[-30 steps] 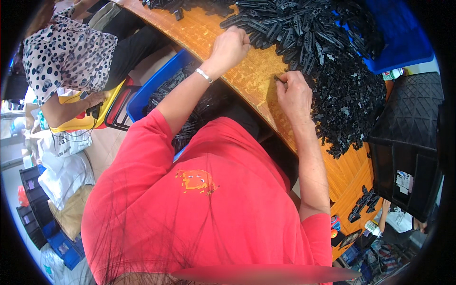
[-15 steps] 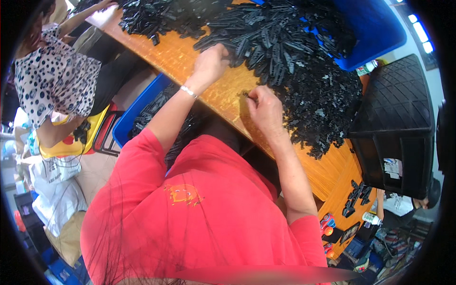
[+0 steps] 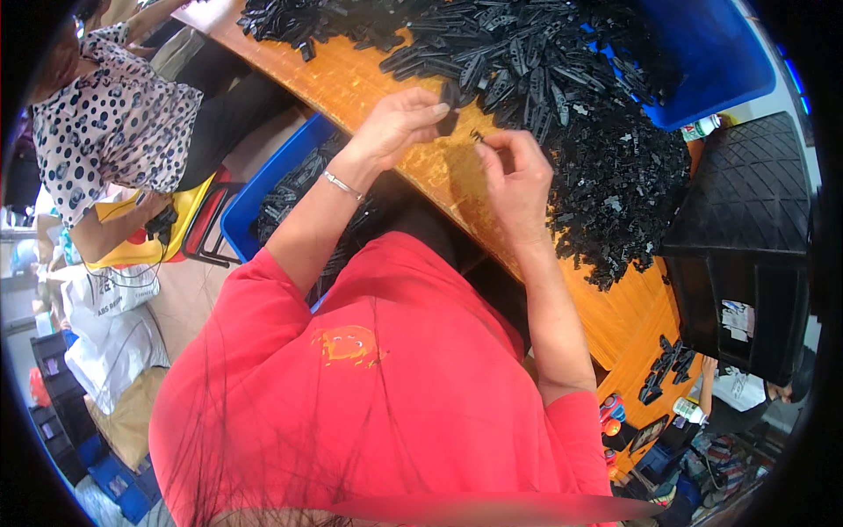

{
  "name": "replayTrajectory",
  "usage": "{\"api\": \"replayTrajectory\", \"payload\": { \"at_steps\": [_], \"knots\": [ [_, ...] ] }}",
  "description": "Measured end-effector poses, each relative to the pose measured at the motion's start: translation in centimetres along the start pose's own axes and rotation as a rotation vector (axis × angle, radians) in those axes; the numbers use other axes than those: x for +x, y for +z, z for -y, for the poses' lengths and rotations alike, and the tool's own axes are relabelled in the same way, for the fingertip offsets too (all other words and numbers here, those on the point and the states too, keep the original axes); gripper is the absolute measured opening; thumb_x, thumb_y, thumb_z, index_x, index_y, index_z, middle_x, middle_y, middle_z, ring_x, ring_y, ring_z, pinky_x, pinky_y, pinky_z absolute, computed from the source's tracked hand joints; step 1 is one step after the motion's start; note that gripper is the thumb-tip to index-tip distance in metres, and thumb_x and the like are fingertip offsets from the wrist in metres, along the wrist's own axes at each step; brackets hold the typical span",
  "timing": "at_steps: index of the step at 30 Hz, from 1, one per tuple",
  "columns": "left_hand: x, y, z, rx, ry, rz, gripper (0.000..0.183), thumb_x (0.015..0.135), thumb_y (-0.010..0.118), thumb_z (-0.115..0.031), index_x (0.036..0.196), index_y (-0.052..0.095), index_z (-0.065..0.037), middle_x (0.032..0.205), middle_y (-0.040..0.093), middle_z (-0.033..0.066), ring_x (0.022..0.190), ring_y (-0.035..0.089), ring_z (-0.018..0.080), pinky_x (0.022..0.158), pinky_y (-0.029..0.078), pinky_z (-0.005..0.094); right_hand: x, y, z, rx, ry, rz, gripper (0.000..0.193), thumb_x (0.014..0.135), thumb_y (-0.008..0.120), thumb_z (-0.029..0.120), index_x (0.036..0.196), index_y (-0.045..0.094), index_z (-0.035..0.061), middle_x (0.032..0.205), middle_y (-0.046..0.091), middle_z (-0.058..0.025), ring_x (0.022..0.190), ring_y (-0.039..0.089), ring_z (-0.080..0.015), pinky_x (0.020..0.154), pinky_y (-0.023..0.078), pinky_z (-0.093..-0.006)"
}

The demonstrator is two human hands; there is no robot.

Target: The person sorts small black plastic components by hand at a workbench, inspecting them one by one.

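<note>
My left hand (image 3: 399,130) is closed on a long black plastic part (image 3: 450,107), held up above the wooden table (image 3: 443,189). Between the thumb and fingers of my right hand (image 3: 520,183) is a small black plastic piece (image 3: 477,136), its shape too small to make out fully. The two hands are close together but apart. Just beyond them lies a heap of long black plastic parts (image 3: 518,57). To the right of my right hand spreads a pile of small black pieces (image 3: 619,176).
A blue bin (image 3: 235,224) of black parts stands below the table edge at left; another blue bin (image 3: 733,75) tilts at the far right. A large black crate (image 3: 738,237) sits at right. A co-worker in a spotted shirt (image 3: 114,123) sits at left.
My left hand has come back from the heap with a long black part and moved nearer the right hand. The right hand still pinches its small piece, now slightly raised. The view has shifted a little.
</note>
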State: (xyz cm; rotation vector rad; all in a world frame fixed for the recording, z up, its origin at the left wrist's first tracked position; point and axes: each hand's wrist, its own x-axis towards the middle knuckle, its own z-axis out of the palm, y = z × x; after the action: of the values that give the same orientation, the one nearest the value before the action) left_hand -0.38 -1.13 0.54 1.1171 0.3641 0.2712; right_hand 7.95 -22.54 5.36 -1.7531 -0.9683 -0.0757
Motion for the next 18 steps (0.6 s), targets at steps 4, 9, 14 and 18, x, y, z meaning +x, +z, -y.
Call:
{"api": "replayTrajectory", "payload": {
  "at_steps": [4,9,14,18],
  "knots": [
    [-0.7,2.0,-0.6,-0.284,-0.006,0.162,0.020,0.104,0.070,-0.008,0.124,0.069,-0.004,0.116,0.075,0.0059,0.110,0.073,0.0176,0.098,0.061,0.0357,1.3,0.2,0.7,0.094,-0.020,-0.085,0.013,0.090,0.079,-0.004,0.099,0.069,-0.0004,0.093,0.067,-0.0109,0.072,0.070,-0.0190,0.065,0.057,-0.0307],
    [-1.0,3.3,-1.0,-0.349,0.033,0.278,0.034,0.104,0.070,-0.008,0.137,0.062,-0.002,0.126,0.071,0.0083,0.116,0.070,0.0188,0.103,0.060,0.0368,1.6,0.6,1.4,0.117,-0.062,-0.124,0.015,0.089,0.078,-0.008,0.098,0.069,-0.0005,0.099,0.068,-0.0104,0.075,0.070,-0.0175,0.065,0.058,-0.0279],
    [-1.1,3.5,-1.1,-0.343,0.026,0.301,0.048,0.104,0.071,-0.009,0.148,0.055,0.000,0.130,0.069,0.0082,0.117,0.070,0.0190,0.104,0.060,0.0366,1.5,0.6,1.7,0.056,-0.133,-0.124,0.017,0.086,0.078,-0.011,0.097,0.069,-0.0003,0.100,0.067,-0.0102,0.076,0.070,-0.0171,0.063,0.058,-0.0276],
    [-1.0,3.5,-0.9,-0.329,0.009,0.338,0.051,0.103,0.072,-0.009,0.151,0.054,0.000,0.130,0.069,0.0067,0.120,0.069,0.0183,0.105,0.059,0.0365,1.6,0.5,1.5,0.057,-0.132,-0.125,0.017,0.087,0.078,-0.011,0.097,0.069,-0.0003,0.099,0.067,-0.0102,0.076,0.070,-0.0170,0.063,0.058,-0.0275]
  ]
}}
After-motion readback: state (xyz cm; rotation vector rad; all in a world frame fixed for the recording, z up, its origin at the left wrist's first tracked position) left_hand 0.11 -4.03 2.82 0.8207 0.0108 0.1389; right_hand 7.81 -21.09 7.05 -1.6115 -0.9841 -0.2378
